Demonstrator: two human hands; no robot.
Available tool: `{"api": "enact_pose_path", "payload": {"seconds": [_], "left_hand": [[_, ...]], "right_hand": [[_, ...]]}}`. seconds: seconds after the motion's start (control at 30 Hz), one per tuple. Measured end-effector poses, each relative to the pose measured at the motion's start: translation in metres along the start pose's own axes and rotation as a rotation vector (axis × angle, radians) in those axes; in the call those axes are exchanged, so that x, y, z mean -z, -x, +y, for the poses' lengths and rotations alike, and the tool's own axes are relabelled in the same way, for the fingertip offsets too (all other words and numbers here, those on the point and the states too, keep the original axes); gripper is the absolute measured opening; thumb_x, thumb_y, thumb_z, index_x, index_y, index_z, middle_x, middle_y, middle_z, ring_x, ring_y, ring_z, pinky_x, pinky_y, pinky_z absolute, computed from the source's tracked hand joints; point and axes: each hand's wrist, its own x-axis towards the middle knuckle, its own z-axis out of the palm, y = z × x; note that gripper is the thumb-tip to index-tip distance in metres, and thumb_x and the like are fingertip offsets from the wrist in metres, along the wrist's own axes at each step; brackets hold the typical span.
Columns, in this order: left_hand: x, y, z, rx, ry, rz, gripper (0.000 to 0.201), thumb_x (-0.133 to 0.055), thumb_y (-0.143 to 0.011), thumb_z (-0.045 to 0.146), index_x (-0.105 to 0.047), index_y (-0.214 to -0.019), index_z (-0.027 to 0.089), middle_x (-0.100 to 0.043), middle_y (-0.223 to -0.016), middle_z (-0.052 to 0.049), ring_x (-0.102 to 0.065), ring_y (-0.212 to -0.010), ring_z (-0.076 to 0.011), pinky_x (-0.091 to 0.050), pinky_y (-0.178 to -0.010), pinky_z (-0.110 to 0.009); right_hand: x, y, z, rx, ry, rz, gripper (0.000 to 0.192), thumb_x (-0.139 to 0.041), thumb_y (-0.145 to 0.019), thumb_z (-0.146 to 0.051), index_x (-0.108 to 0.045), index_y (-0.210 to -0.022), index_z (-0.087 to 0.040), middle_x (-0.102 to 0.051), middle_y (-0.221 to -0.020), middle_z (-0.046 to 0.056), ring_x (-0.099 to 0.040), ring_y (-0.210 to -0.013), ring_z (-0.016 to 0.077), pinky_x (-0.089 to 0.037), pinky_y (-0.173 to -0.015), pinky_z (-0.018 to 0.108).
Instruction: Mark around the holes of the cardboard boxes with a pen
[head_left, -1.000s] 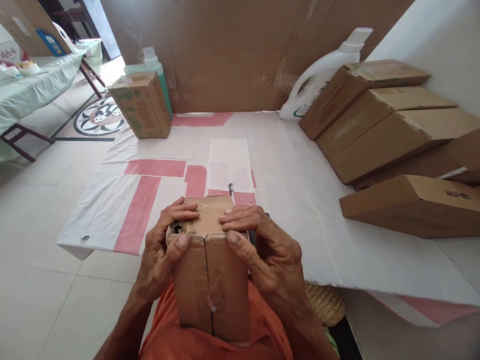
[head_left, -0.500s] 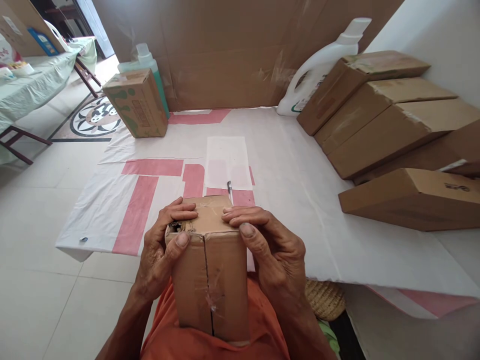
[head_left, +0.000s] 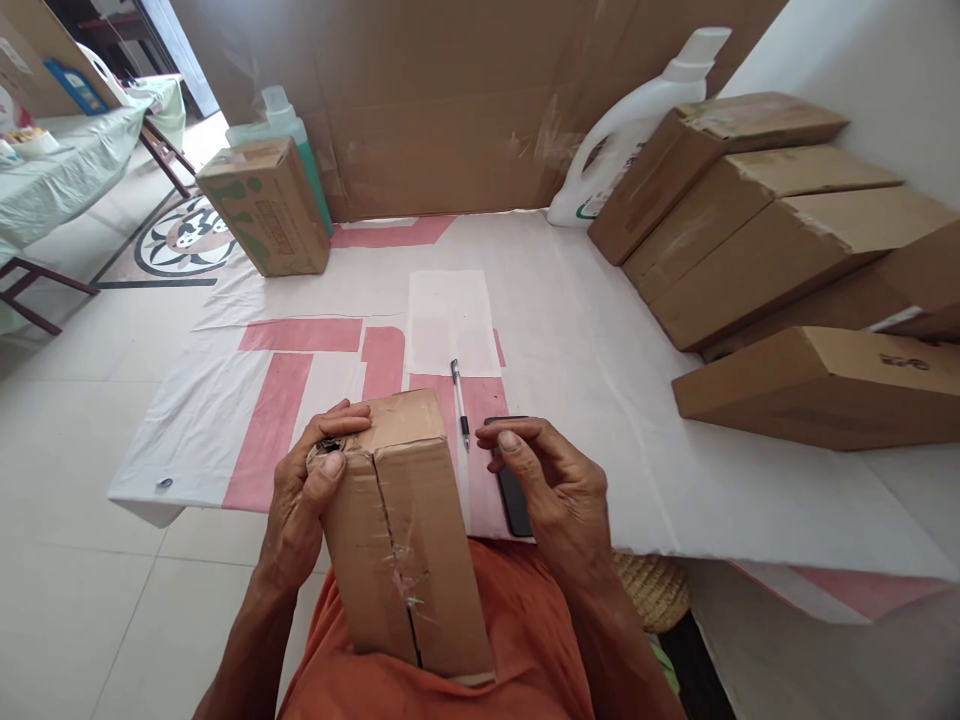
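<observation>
A brown cardboard box [head_left: 431, 540] stands tilted on my lap against the table's front edge, with a dark seam and clear tape down its near side. My left hand [head_left: 311, 490] grips its upper left corner, where the cardboard is torn. To the right of the box, my right hand [head_left: 555, 480] hovers apart from it, fingers loosely bent and parted, with nothing in them. Partly hidden beneath that hand, a black phone-like slab [head_left: 514, 500] lies on the tablecloth. A pen [head_left: 460, 405] with a black grip rests just beyond the box.
White paper [head_left: 450, 322] lies mid-table on the white and pink cloth [head_left: 600, 400]. Several cardboard boxes [head_left: 765, 260] lean at the right beside a white jug [head_left: 637, 130]. Back left stand another box [head_left: 266, 210] and a green bottle [head_left: 311, 165]. A cardboard panel [head_left: 450, 110] closes the back.
My right hand has let go of the box and moved right. The box has tilted to the left in my left hand, uncovering more of the pen and the black slab.
</observation>
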Motion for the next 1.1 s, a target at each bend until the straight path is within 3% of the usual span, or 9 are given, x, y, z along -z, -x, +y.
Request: {"api": "enact_pose_path", "payload": {"seconds": [0.13,0.27,0.43,0.57,0.67,0.73,0.9,1.03,1.1], "left_hand": [[-0.003,-0.001,0.003,-0.004,-0.018,-0.012,0.034,-0.059,-0.102,0.049,-0.079,-0.119,0.027,-0.071,-0.140,-0.007,-0.043,-0.157,-0.0368,-0.030,-0.132,-0.053],[-0.002,0.000,0.003,-0.001,-0.015,-0.018,0.034,-0.060,-0.102,0.049,-0.078,-0.119,0.028,-0.071,-0.141,-0.007,-0.043,-0.157,-0.0365,-0.031,-0.131,-0.053],[0.005,0.003,-0.001,0.025,-0.004,0.022,0.034,-0.060,-0.101,0.051,-0.079,-0.119,0.028,-0.071,-0.144,-0.006,-0.043,-0.157,-0.0371,-0.032,-0.131,-0.052],[0.009,0.005,-0.005,0.031,0.028,0.052,0.034,-0.061,-0.100,0.051,-0.080,-0.118,0.030,-0.072,-0.144,-0.003,-0.046,-0.155,-0.0370,-0.032,-0.131,-0.052],[0.009,0.005,-0.008,0.038,0.037,0.092,0.034,-0.063,-0.098,0.053,-0.081,-0.115,0.029,-0.074,-0.139,-0.004,-0.048,-0.153,-0.0384,-0.032,-0.131,-0.054],[0.010,0.004,-0.010,0.039,0.039,0.116,0.034,-0.063,-0.097,0.053,-0.081,-0.113,0.028,-0.075,-0.137,-0.006,-0.048,-0.153,-0.0389,-0.031,-0.132,-0.056],[0.011,0.004,-0.011,0.044,0.013,0.095,0.037,-0.062,-0.099,0.054,-0.079,-0.117,0.027,-0.073,-0.141,-0.006,-0.048,-0.153,-0.0376,-0.033,-0.131,-0.053],[0.008,0.003,-0.009,0.027,0.008,0.067,0.035,-0.059,-0.101,0.051,-0.078,-0.119,0.027,-0.073,-0.140,-0.006,-0.047,-0.154,-0.0356,-0.035,-0.128,-0.049],[0.006,0.001,-0.007,0.024,0.005,0.054,0.035,-0.058,-0.102,0.051,-0.078,-0.119,0.027,-0.072,-0.139,-0.006,-0.048,-0.153,-0.0355,-0.036,-0.127,-0.048]], "right_hand": [[-0.001,-0.004,0.047,0.124,0.390,0.027,0.039,-0.067,-0.100,-0.055,-0.075,-0.115,-0.020,-0.076,-0.119,0.015,-0.068,-0.113,0.0338,-0.057,-0.099,0.054],[-0.001,-0.003,0.082,0.193,0.522,0.039,0.041,-0.066,-0.099,-0.052,-0.073,-0.117,-0.015,-0.076,-0.119,0.020,-0.067,-0.114,0.0372,-0.055,-0.101,0.062],[0.023,-0.005,0.061,0.134,0.463,0.230,0.022,-0.067,-0.100,-0.041,-0.073,-0.105,-0.021,-0.077,-0.106,0.011,-0.072,-0.099,0.0289,-0.059,-0.092,0.049],[0.064,-0.008,0.039,-0.017,0.422,0.424,0.030,-0.071,-0.096,-0.050,-0.073,-0.106,-0.022,-0.077,-0.103,0.008,-0.072,-0.087,0.0250,-0.058,-0.083,0.042],[0.083,-0.006,0.037,-0.100,0.436,0.455,0.036,-0.073,-0.092,-0.055,-0.073,-0.108,-0.022,-0.076,-0.094,0.006,-0.072,-0.080,0.0243,-0.055,-0.073,0.038],[0.080,-0.004,0.040,-0.140,0.450,0.358,0.037,-0.071,-0.090,-0.058,-0.073,-0.102,-0.022,-0.074,-0.083,0.004,-0.068,-0.070,0.0224,-0.052,-0.066,0.036],[0.029,-0.003,0.050,-0.203,0.686,-0.186,0.033,-0.066,-0.095,-0.055,-0.066,-0.083,-0.024,-0.068,-0.065,0.001,-0.063,-0.060,0.0212,-0.045,-0.060,0.033],[-0.008,-0.017,0.053,-0.250,0.892,-0.273,0.022,-0.064,-0.102,-0.043,-0.069,-0.099,-0.022,-0.076,-0.082,0.006,-0.074,-0.081,0.0259,-0.045,-0.069,0.032],[-0.019,-0.025,0.055,-0.275,0.915,-0.308,0.014,-0.069,-0.099,-0.034,-0.070,-0.095,-0.020,-0.078,-0.085,0.010,-0.075,-0.083,0.0283,-0.042,-0.067,0.032]]}}
